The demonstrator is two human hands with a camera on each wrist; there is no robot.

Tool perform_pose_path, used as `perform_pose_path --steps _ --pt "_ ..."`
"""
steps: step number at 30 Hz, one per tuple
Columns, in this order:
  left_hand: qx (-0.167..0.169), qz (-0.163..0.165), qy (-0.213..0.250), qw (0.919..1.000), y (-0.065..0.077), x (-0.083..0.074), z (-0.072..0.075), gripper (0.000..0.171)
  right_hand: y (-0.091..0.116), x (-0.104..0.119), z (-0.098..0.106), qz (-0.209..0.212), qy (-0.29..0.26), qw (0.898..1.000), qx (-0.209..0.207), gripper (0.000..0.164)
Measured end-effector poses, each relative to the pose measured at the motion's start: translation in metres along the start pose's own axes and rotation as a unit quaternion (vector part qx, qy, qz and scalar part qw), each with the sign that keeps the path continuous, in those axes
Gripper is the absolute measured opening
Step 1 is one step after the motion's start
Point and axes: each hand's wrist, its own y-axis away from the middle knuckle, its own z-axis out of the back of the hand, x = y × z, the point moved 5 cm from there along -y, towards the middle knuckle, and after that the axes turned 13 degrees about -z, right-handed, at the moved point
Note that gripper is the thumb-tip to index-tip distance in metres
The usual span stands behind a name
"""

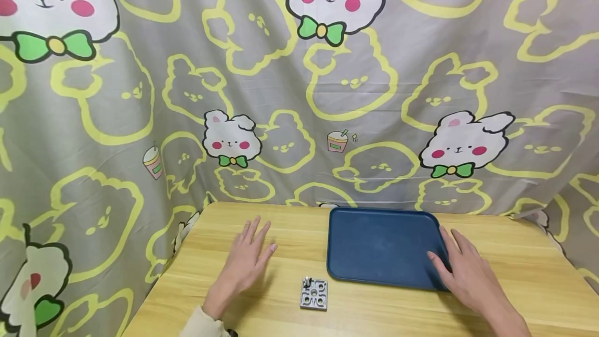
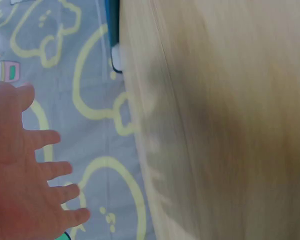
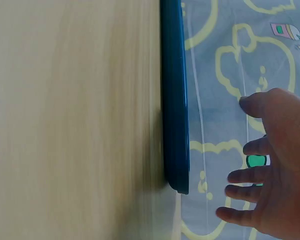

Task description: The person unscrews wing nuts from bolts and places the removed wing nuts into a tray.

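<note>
Two hands, blue tray, gray plate

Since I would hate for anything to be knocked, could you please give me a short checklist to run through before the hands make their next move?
1. Left hand free: ok, open and holding nothing.
2. Right hand free: ok, open and gripping nothing.
3. Right hand not touching the blue tray: cannot tell; it overlaps the right edge in the head view.
4. Blue tray flat on the table: ok.
5. Grey square plate apart from the blue tray: ok, bare wood shows between them.
6. Small piece at the plate's far left corner firmly seated: cannot tell, too small to judge.
</note>
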Motion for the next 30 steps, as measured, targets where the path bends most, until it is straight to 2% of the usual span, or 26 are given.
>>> perform_pose_path --steps 4,8,13,22,27,30 --pt "0.002 -0.009 0.065 0.9978 0.004 -0.009 -0.005 0.06 -0.002 -0.005 -0.003 -0.014 -0.027 0.999 0.012 0.078" --pt "0.011 -0.015 0.133 0.9909 0.007 -0.017 -0.011 0.057 -0.006 -0.009 -0.004 -0.028 -0.054 0.998 0.023 0.078" --pt "0.043 -0.033 0.185 0.9813 0.009 -0.027 -0.016 0.055 -0.011 -0.013 -0.004 -0.035 -0.061 0.997 0.044 0.077" --pt "0.087 -0.079 0.239 0.9637 0.007 -0.044 -0.024 0.054 -0.018 -0.023 -0.012 -0.082 -0.047 0.989 0.116 0.08" --pt "0.106 -0.084 0.25 0.9588 0.006 -0.051 -0.032 0.066 -0.02 -0.025 -0.017 -0.093 -0.046 0.987 0.119 0.079" --pt "0.116 -0.082 0.244 0.9592 0.007 -0.055 -0.036 0.074 -0.021 -0.025 -0.02 -0.095 -0.048 0.987 0.118 0.075"
